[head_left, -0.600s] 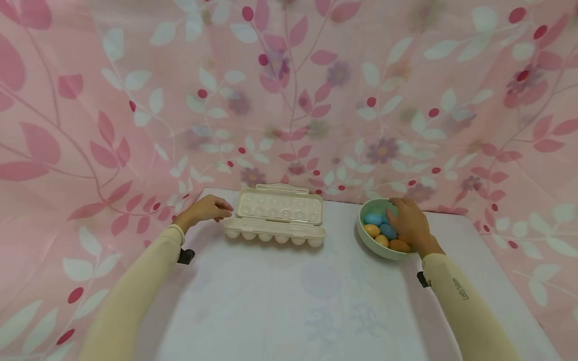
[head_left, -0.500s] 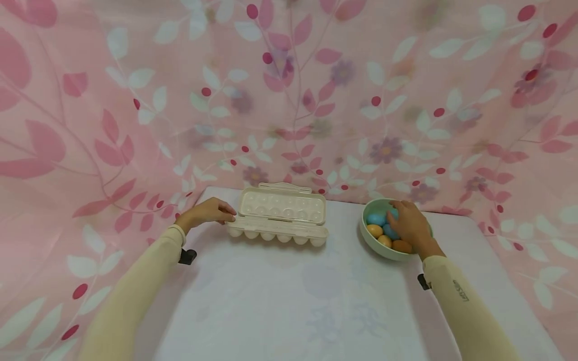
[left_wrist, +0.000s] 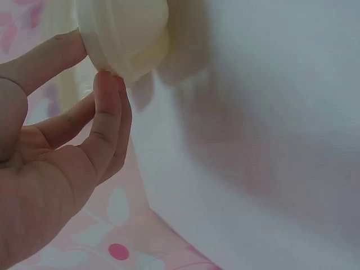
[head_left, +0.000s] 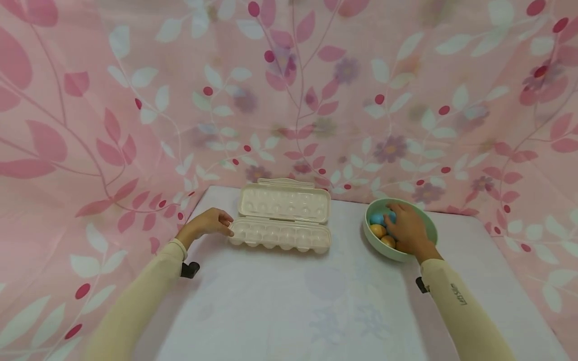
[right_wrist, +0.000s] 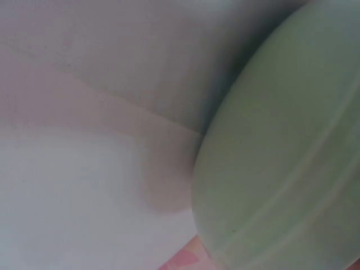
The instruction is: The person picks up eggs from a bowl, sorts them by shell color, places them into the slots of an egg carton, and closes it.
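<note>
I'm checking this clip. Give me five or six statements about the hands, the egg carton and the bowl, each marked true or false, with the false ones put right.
1. The left hand touches the left end of the egg carton. True.
2. The carton's lid is closed over the cups. False: the lid is open, behind the cups.
3. The right hand reaches into the green bowl. True.
4. Every egg visible in the bowl is blue. False: blue eggs and orange-yellow eggs show.
5. In the head view, the bowl is left of the carton. False: it is right of it.
6. The right wrist view shows the bowl's outer wall. True.
</note>
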`<state>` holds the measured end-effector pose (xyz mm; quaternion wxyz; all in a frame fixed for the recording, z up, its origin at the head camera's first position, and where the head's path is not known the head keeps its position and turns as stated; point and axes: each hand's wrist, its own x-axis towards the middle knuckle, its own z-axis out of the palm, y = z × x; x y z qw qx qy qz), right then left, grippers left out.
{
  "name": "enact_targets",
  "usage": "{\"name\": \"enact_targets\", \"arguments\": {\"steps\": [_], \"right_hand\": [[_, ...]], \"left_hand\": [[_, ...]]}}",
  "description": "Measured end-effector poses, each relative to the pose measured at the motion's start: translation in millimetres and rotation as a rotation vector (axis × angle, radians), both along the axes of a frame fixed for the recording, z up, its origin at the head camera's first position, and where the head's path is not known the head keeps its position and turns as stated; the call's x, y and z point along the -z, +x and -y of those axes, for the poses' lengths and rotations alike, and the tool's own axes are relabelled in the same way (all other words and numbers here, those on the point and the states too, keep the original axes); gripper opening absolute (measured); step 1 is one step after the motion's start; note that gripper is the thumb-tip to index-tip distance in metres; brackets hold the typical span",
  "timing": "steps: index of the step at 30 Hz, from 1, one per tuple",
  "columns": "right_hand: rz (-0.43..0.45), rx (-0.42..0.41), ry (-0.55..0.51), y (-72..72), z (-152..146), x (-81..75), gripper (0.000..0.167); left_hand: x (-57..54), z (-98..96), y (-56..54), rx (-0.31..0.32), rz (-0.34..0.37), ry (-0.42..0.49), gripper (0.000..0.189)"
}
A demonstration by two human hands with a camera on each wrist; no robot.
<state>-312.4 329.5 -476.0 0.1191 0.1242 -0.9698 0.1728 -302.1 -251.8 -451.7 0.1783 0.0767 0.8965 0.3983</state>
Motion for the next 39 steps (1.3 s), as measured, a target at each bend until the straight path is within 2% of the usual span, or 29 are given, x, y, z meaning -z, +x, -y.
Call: {"name": "enact_targets", "arguments": {"steps": [6, 11, 15, 20, 24, 31, 34, 39], "right_hand": [[0.022, -0.023, -0.007, -5.3, 4, 6.8, 0.044], [0.056, -0.048, -0.018, -10.6, 6, 9.0, 0.039], [0.080, -0.036, -0.015, -9.7, 5, 8.6, 0.036], [0.092, -0.051, -0.025, -12.7, 9, 4.7, 0.037], [0.125, -0.058, -0.042, -17.3, 12, 2.0, 0.036], [0.224, -0.036, -0.072, -21.3, 18, -2.9, 0.035], [0.244, -0.022, -0.071, -21.6, 20, -3.5, 0.038], [0.262, -0.030, -0.054, -22.8, 26, 3.1, 0.028]], "left_hand": [[21.9, -1.5, 17.5, -0.010, -0.077, 0.023, 0.067], [33.3, -9.9, 26.9, -0.054, -0.168, 0.041, 0.068], [40.4, -21.8, 29.5, -0.056, -0.187, 0.099, 0.060], [45.6, -28.9, 32.6, -0.070, -0.201, 0.176, 0.041], [46.1, -28.0, 35.4, -0.136, -0.174, 0.223, 0.032], [48.0, -23.7, 37.3, -0.208, -0.038, 0.421, 0.032], [49.3, -23.6, 38.8, -0.230, -0.016, 0.427, 0.030], [49.4, -24.8, 41.1, -0.245, 0.019, 0.436, 0.031]]}}
